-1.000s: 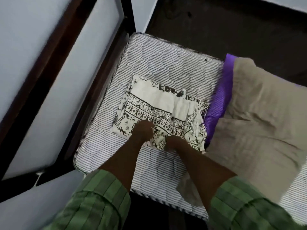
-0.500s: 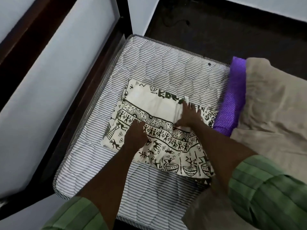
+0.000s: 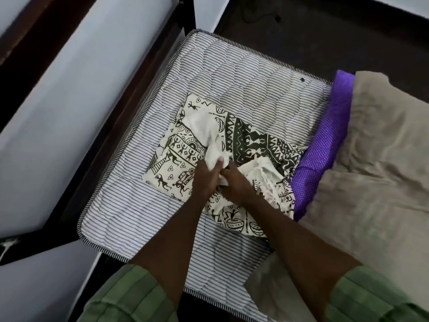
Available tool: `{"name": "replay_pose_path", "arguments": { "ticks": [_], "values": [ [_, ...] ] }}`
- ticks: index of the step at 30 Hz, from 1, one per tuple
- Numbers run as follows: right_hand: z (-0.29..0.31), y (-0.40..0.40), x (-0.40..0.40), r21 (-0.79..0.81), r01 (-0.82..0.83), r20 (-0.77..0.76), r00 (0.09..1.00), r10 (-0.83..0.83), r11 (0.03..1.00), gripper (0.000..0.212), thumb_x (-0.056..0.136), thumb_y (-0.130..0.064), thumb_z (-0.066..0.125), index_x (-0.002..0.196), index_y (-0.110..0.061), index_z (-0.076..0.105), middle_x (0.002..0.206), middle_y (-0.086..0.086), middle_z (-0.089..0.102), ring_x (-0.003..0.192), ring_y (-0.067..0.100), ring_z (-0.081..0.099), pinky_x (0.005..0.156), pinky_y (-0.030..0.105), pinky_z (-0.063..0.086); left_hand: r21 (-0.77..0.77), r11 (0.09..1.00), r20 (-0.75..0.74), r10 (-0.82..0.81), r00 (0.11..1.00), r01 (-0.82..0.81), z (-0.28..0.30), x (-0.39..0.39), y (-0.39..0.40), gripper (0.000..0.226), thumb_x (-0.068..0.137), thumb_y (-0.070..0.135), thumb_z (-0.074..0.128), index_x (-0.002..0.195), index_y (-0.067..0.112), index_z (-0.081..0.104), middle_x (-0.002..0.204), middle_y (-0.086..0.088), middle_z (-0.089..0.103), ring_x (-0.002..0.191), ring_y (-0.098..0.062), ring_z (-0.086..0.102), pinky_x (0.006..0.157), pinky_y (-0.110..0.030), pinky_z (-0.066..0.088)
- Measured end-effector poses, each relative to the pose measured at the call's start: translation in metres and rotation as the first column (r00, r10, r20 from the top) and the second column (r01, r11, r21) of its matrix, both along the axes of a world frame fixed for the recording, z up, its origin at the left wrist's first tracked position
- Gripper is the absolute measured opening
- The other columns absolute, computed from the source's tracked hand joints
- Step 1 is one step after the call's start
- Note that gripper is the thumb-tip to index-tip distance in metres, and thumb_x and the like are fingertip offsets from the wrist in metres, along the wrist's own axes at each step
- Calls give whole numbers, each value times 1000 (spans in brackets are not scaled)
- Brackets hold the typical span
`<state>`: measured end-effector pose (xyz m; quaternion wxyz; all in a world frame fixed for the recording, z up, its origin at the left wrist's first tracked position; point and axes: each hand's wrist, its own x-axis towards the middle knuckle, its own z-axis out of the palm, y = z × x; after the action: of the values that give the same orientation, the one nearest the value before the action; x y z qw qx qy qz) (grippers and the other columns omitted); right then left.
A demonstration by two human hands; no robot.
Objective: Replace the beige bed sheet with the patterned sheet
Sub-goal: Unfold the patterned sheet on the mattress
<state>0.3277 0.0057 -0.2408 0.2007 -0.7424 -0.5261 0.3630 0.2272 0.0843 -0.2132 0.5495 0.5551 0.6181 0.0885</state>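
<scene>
The patterned sheet (image 3: pixel 181 154), cream with dark tribal figures, lies partly unfolded on the bare striped mattress (image 3: pixel 130 205). My left hand (image 3: pixel 205 180) grips a bunched cream fold of it near the middle. My right hand (image 3: pixel 239 184) is right beside it, fingers curled into the same cloth. The beige sheet (image 3: pixel 371 170) is pushed in a rumpled heap over the right part of the bed.
A purple dotted pillow (image 3: pixel 325 145) lies between the patterned sheet and the beige heap. The dark wooden bed frame (image 3: pixel 111 126) runs along the mattress's left side against a pale wall. Dark floor (image 3: pixel 301 31) lies beyond the far edge.
A fold of the patterned sheet has been opened, showing a darker panel on the right. My right hand came back from the far edge to meet the left at the sheet's middle.
</scene>
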Motion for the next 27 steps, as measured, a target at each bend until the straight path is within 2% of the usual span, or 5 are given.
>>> {"name": "replay_pose_path", "arguments": {
  "ticks": [6,10,14,20,27],
  "values": [
    [35,13,-14,-116,-239,-269,942,201,964,31,83,-37,68,97,-12,79,102,5,75,91,18,70,84,32,52,-73,954,-159,277,948,-291,-22,-34,1,49,82,48,71,121,20,66,106,-2,71,99,-26,70,87,-43,58],
    [34,38,11,-26,97,-28,995,-98,995,17,90,-32,67,99,-21,76,99,2,76,93,21,70,85,41,58,26,967,-209,253,945,-254,-1,-46,-12,55,91,28,71,140,9,52,129,-16,66,118,-34,64,95,-37,53],
    [22,52,20,-241,-51,415,897,150,969,58,90,-38,68,142,-19,52,153,11,45,141,35,39,113,50,38,42,979,-225,202,953,-198,1,-44,-15,61,91,22,70,145,12,45,137,-15,61,127,-33,58,104,-39,48],
    [-13,71,72,-285,334,331,914,-235,898,91,89,-58,62,158,-13,23,163,15,27,143,48,37,113,62,37,107,974,-318,226,921,-202,-13,-81,-14,52,88,16,65,137,18,50,126,-14,66,119,-35,62,98,-43,52],
    [-17,74,102,-472,161,425,903,64,867,145,66,-50,89,162,-18,-15,163,22,24,147,48,26,115,67,32,183,982,-495,44,868,55,-15,-103,-5,63,88,15,63,146,24,43,129,-13,56,121,-35,58,96,-45,49]
  ]
}}
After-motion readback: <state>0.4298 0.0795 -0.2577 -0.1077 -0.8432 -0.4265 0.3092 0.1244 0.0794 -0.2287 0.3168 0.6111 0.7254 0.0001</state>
